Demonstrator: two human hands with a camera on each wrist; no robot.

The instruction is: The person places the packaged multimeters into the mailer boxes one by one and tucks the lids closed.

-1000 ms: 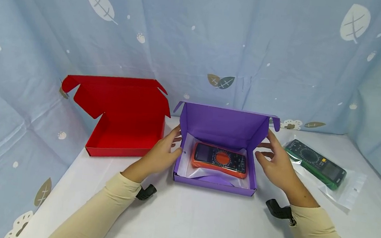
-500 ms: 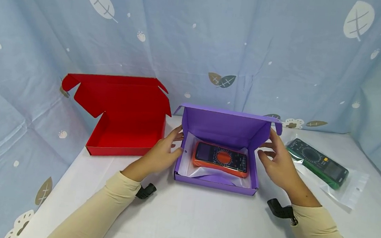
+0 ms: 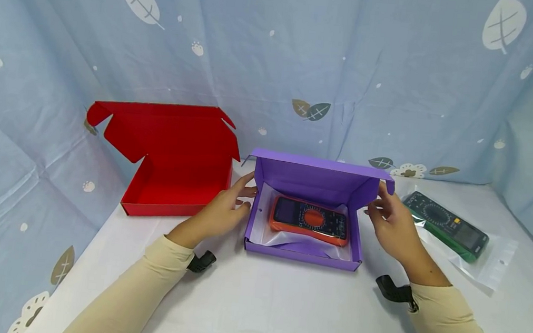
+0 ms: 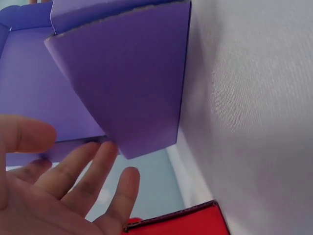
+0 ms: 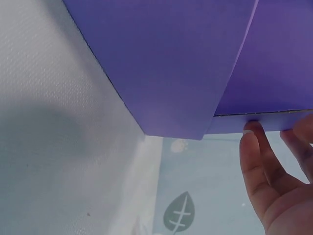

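Note:
A purple cardboard box [image 3: 301, 256] stands in the middle of the table, its lid [image 3: 305, 179] raised and leaning forward. Inside lies an orange multimeter [image 3: 313, 219] in a clear plastic bag [image 3: 264, 222]. At the box's left rear side is my left hand [image 3: 222, 209], with fingers extended; the left wrist view has its fingertips [image 4: 107, 149] at the lid's rear edge. My right hand [image 3: 393, 231] is at the other rear corner. In the right wrist view its loosely bent fingers [image 5: 254, 142] touch the lid from behind.
To the left, a red box [image 3: 174, 210] stands with its lid up. On the right, a green multimeter [image 3: 447, 224] lies in a clear bag [image 3: 493, 265]. A blue leaf-patterned curtain [image 3: 265, 76] hangs behind the white table [image 3: 282, 310].
The purple lid has tipped slightly forward, its front flap now showing more from above. My right hand has shifted slightly right with the lid, while the orange multimeter stays in the box.

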